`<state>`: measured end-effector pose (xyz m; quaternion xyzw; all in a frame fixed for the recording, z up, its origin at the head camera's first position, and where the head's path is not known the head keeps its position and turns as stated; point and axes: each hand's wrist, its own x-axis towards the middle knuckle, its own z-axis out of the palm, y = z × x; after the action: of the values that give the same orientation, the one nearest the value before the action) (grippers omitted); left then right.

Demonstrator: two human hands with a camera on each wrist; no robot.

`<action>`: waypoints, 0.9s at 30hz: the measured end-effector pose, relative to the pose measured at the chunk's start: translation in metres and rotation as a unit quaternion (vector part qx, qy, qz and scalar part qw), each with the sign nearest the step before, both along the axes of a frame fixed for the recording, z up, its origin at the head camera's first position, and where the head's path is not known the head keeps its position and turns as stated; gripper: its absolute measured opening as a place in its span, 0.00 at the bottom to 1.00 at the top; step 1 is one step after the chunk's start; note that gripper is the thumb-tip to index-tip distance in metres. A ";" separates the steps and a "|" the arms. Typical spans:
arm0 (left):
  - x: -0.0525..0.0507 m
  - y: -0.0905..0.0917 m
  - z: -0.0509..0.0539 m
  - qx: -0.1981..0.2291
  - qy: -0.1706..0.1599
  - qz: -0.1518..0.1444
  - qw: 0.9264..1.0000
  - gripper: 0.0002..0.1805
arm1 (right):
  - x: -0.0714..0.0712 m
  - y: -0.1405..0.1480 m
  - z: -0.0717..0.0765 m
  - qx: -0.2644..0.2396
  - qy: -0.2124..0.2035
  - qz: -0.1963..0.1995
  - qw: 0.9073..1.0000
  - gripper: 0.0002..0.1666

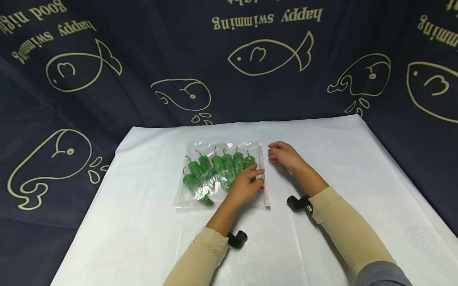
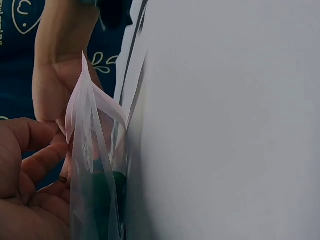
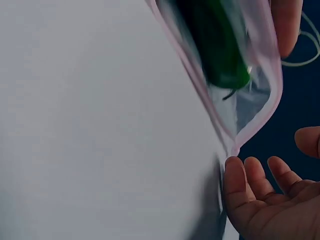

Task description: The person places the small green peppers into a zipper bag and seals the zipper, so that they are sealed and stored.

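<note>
A clear plastic zip bag (image 1: 180, 194) lies flat on the white table with several green peppers (image 1: 217, 162) inside. Its pink-edged mouth (image 1: 266, 196) faces right and stands parted; one pepper (image 3: 220, 55) shows through it in the right wrist view. My left hand (image 1: 247, 184) reaches over the bag and pinches the upper layer near the mouth. In the left wrist view its fingers (image 2: 45, 155) meet the raised pink edge (image 2: 75, 107). My right hand (image 1: 284, 157) is just right of the bag's far corner, holding nothing, fingers loosely bent.
White cloth covers the table (image 1: 143, 234). Behind it hangs a dark blue curtain (image 1: 143, 47) with fish and whale drawings. Small black devices (image 1: 237, 239) are strapped at both wrists.
</note>
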<state>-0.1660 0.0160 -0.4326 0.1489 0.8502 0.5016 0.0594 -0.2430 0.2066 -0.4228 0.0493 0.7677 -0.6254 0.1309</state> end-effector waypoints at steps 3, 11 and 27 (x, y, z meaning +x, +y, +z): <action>0.000 0.000 0.000 0.003 -0.003 0.001 1.000 0.20 | -0.013 0.000 -0.003 -0.002 -0.009 -0.001 1.000 0.28; 0.000 -0.001 -0.001 0.004 0.000 0.000 1.000 0.22 | -0.039 -0.001 -0.005 -0.024 -0.065 -0.014 0.997 0.27; -0.002 -0.004 -0.003 0.028 -0.028 -0.007 0.999 0.24 | -0.056 -0.006 0.003 -0.054 -0.133 -0.014 0.990 0.26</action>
<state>-0.1680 0.0125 -0.4361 0.1419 0.8328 0.5287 0.0827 -0.2994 0.2002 -0.4201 0.1357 0.7078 -0.6555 0.2257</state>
